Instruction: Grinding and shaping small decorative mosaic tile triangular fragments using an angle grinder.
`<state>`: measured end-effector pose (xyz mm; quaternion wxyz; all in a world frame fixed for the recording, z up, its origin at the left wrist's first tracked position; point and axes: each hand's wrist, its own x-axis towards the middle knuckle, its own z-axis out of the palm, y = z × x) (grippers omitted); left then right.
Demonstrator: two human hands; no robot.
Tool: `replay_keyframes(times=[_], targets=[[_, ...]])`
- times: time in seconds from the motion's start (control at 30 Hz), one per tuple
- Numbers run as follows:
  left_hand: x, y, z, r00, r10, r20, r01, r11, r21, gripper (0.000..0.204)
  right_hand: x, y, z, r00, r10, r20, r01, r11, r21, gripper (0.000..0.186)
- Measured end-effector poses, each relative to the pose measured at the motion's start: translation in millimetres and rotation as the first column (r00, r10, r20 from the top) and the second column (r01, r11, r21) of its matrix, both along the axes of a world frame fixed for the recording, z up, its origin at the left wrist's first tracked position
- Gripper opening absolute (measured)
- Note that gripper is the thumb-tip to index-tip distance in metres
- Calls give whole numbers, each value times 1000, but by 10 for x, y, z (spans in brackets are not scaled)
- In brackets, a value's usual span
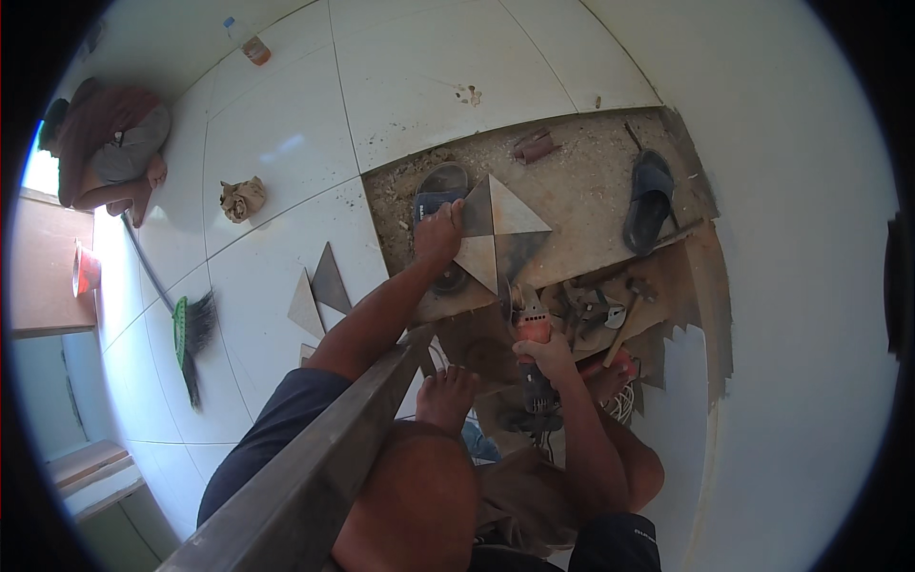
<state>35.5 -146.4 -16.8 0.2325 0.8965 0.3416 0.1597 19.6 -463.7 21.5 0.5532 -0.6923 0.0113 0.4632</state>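
Note:
My left hand [438,235] grips the left edge of a square tile [515,212] patterned with pale and dark grey triangles. The tile is held over the rough, unfinished patch of floor, beside a dark sandal [440,179]. In my right hand [550,357] is an orange-and-black angle grinder [532,329]. Its disc [506,301] sits close to the tile's lower corner; whether they touch I cannot tell. Left of my left forearm, triangular tile pieces [329,278] lie on the white floor.
A grey beam [315,458] slants up between my left arm and knee. Several tools, including a hammer [624,319], lie right of the grinder. Another sandal [649,202] rests farther off. At left are a broom [181,343], a crumpled paper bag [242,198] and a crouching person [114,138].

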Motion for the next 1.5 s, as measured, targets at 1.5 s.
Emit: replay_keyframes(times=[1.5], targets=[[-20,8,41,997,-15,71,13,1000,26,44,399,363,67,991,61,119,-56,997,-46,36]])
